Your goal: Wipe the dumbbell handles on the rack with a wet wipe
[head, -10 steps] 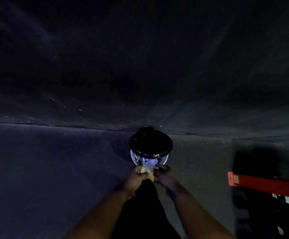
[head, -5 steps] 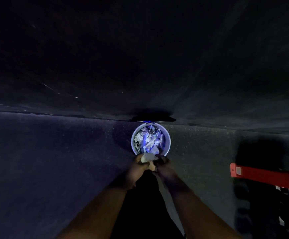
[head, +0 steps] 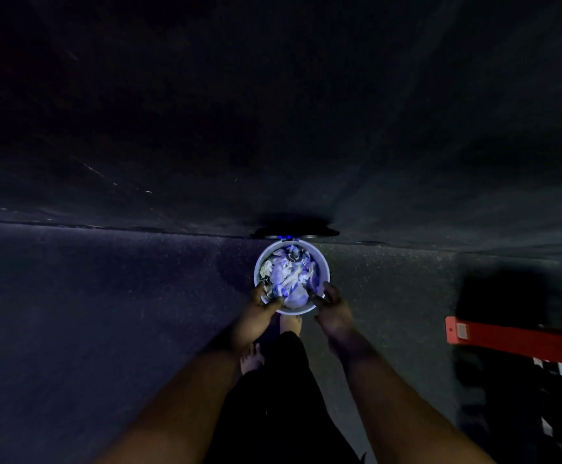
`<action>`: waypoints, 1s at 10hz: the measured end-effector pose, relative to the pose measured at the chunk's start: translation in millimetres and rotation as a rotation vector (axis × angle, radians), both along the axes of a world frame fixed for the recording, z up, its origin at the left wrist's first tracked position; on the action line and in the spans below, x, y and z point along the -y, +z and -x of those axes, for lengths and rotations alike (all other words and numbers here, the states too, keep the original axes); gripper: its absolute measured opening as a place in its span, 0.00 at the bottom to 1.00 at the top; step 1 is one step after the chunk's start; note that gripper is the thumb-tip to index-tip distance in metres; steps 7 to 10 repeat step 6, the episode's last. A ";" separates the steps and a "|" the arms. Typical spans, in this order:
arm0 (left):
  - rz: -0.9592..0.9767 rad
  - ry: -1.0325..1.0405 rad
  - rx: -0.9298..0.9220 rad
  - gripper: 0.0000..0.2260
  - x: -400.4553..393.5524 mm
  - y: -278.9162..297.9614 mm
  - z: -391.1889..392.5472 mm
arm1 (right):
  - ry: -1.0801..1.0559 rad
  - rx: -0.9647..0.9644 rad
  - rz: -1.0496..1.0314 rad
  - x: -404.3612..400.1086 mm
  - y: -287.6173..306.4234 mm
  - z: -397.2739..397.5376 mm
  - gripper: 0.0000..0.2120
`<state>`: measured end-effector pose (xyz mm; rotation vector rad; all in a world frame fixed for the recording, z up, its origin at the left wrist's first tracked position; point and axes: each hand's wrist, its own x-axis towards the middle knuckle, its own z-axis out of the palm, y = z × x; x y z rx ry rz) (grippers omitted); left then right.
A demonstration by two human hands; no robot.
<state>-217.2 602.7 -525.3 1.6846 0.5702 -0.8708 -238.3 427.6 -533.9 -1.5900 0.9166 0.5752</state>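
Pale crumpled wipes (head: pixel 288 277) fill a round bin (head: pixel 323 262) on the dark speckled floor (head: pixel 105 313), its lid (head: pixel 294 232) swung up at the 12 o'clock rim against the wall (head: pixel 272 112). The left hand (head: pixel 262 304) is at the bin's 7 o'clock rim, fingers curled over the edge; the right hand (head: pixel 331 304) is at 4 o'clock, fingers bent over the rim and apparently holding nothing, though the dim light makes that uncertain. Which wipe was used cannot be told. Bare feet (head: pixel 290 324) stand just below the bin. A red bar (head: pixel 514 338) lies at 3 o'clock.
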 end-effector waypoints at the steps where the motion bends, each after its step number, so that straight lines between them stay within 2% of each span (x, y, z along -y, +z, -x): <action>1: 0.015 -0.008 0.027 0.26 -4.6 48.5 1.1 | -0.113 0.099 0.037 -4.6 38.4 4.4 0.15; 2: 0.004 -0.022 0.087 0.26 -8.9 87.8 6.3 | -0.173 0.156 0.035 -8.6 69.0 8.8 0.13; 3: 0.031 -0.020 0.182 0.25 -16.9 141.3 14.1 | -0.238 0.228 0.017 -13.7 113.4 18.1 0.22; 4: 0.027 -0.026 0.203 0.29 -23.3 169.6 17.6 | -0.248 0.279 -0.017 -14.6 139.6 21.9 0.29; 5: 0.070 0.005 0.287 0.32 -25.6 217.9 28.8 | -0.294 0.382 -0.078 -17.5 193.2 27.5 0.22; 6: 0.134 0.067 0.328 0.31 -21.5 239.2 38.3 | -0.288 0.430 -0.116 -12.3 212.9 33.7 0.24; 10: 0.134 0.067 0.328 0.31 -21.5 239.2 38.3 | -0.288 0.430 -0.116 -12.3 212.9 33.7 0.24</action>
